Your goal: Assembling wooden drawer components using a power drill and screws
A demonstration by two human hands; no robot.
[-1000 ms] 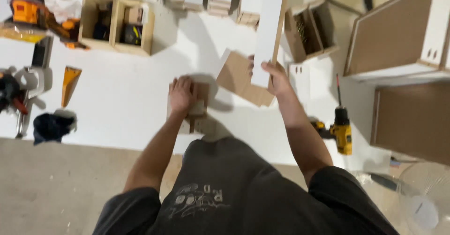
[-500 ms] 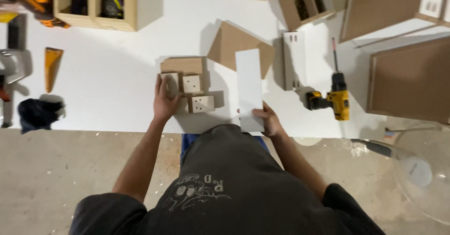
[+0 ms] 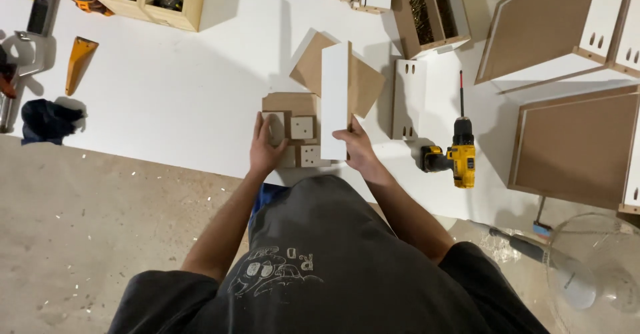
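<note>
Right hand (image 3: 357,149) grips the near end of a white board (image 3: 335,101), fingers wrapped on its lower right edge. Board lies flat on the white counter (image 3: 187,101), long axis running straight away from the person, far end resting over a brown panel (image 3: 363,81). Left hand (image 3: 268,149) lies flat, palm down, on a small white block (image 3: 275,127); not clenched. Two more blocks (image 3: 302,128) with drilled holes sit between the hands, touching the board's left edge, on a brown base piece (image 3: 290,102). Board is directly ahead of the right hand, which is the nearer one. Further right: slotted white panel (image 3: 408,97), then a yellow drill (image 3: 460,157). Screw box (image 3: 427,11) beyond.
</note>
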